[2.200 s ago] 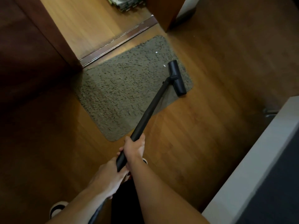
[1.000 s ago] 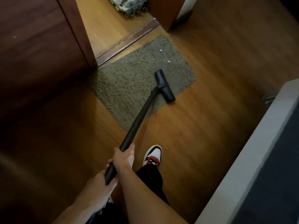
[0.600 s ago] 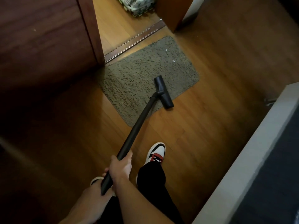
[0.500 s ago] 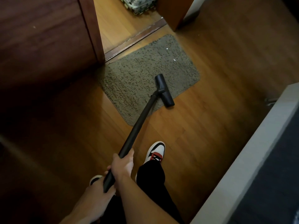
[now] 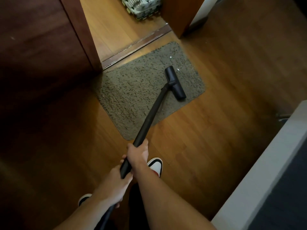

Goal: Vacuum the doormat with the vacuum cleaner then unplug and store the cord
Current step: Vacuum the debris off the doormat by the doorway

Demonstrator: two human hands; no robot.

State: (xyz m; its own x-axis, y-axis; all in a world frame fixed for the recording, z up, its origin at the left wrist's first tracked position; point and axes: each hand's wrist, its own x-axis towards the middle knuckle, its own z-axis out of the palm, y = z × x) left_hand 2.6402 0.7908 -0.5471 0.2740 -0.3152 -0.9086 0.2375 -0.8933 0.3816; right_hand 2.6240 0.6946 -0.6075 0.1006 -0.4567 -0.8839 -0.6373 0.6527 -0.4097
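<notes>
One wide-angle view, from the person's head, faces forward and steeply down at the wooden floor (image 5: 207, 146). The forearms (image 5: 166, 205) enter at the bottom edge, nearest the lens; the doormat (image 5: 132, 90) lies farther off, toward the top centre.

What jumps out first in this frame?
The black vacuum tube runs up the middle of the frame, with its floor head on the right part of the grey doormat in front of the doorway. Both hands grip the tube near the bottom, the right hand above the left hand. A white speck lies on the doormat beside the head's far end.
</notes>
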